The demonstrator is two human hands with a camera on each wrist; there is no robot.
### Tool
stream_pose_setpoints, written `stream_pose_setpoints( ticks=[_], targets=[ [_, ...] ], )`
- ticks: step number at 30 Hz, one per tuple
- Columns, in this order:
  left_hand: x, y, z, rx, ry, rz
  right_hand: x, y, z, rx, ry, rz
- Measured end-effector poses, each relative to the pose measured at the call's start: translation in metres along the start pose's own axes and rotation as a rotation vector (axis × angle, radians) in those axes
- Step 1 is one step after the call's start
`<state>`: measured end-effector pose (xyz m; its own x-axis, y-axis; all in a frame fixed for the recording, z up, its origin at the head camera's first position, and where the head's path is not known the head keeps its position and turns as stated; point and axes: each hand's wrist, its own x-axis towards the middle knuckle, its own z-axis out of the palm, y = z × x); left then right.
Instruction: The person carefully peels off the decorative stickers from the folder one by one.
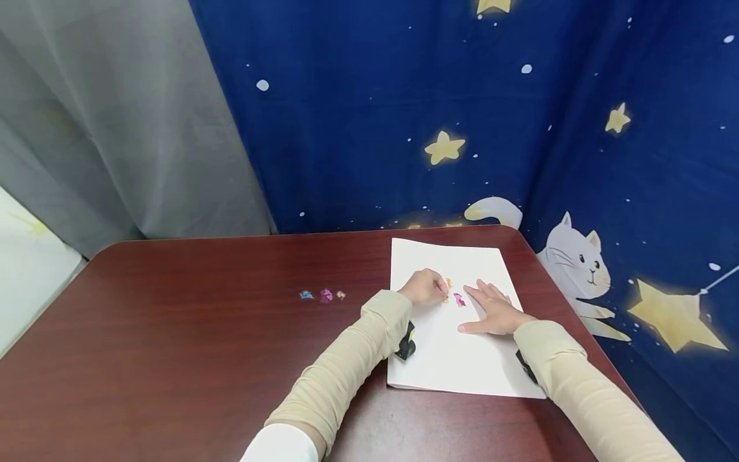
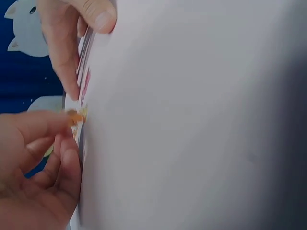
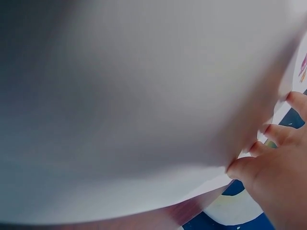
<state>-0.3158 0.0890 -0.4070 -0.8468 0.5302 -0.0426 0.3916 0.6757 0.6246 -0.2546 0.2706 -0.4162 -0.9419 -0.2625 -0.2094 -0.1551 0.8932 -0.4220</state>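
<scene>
My left hand (image 1: pixel 426 287) is over the white paper (image 1: pixel 462 366), its thumb and forefinger pinching a small orange-yellow piece (image 2: pixel 76 116) at the paper's surface. The piece looks like a sticker, though its shape is too small to tell. Just beside those fingertips, a pink figure (image 1: pixel 459 299) lies flat on the sheet, with another small orange figure (image 1: pixel 449 282) above it. Fingers spread, my right hand (image 1: pixel 492 310) rests on the paper to the right of the pink figure. In the right wrist view its fingertips (image 3: pixel 236 168) touch the sheet.
Left of the paper, a blue piece (image 1: pixel 306 295), a purple piece (image 1: pixel 326 296) and a small orange-pink piece (image 1: pixel 340 295) lie on the dark red-brown table (image 1: pixel 173 333). A blue curtain (image 1: pixel 358 128) with stars and a cat hangs behind the table.
</scene>
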Motion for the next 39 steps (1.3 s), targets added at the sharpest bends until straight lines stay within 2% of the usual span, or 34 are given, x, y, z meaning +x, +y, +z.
stream_pose_setpoints(
  ticks=[5, 11, 15, 20, 28, 33, 39],
  targets=[
    [-0.004, -0.003, -0.005, -0.171, -0.055, -0.066, 0.000, 0.000, 0.002, 0.005, -0.007, 0.012],
    [-0.008, -0.010, -0.004, -0.330, -0.045, -0.127, -0.001, -0.002, 0.003, 0.005, -0.013, 0.006],
    [-0.009, -0.012, -0.004, -0.358, -0.033, -0.130, 0.001, -0.004, 0.004, 0.001, -0.019, 0.001],
    [-0.013, -0.014, -0.009, -0.369, -0.065, -0.128, 0.001, -0.005, 0.004, -0.007, -0.019, -0.003],
    [-0.031, -0.021, -0.021, -0.421, -0.057, -0.137, -0.002, -0.003, 0.001, -0.019, -0.006, -0.009],
    [-0.044, -0.035, -0.033, -0.424, -0.029, -0.138, -0.003, -0.001, 0.000, -0.009, -0.003, -0.026],
    [-0.060, -0.063, -0.051, -0.444, 0.058, -0.132, -0.006, -0.002, -0.003, 0.011, 0.006, -0.033]
  ],
)
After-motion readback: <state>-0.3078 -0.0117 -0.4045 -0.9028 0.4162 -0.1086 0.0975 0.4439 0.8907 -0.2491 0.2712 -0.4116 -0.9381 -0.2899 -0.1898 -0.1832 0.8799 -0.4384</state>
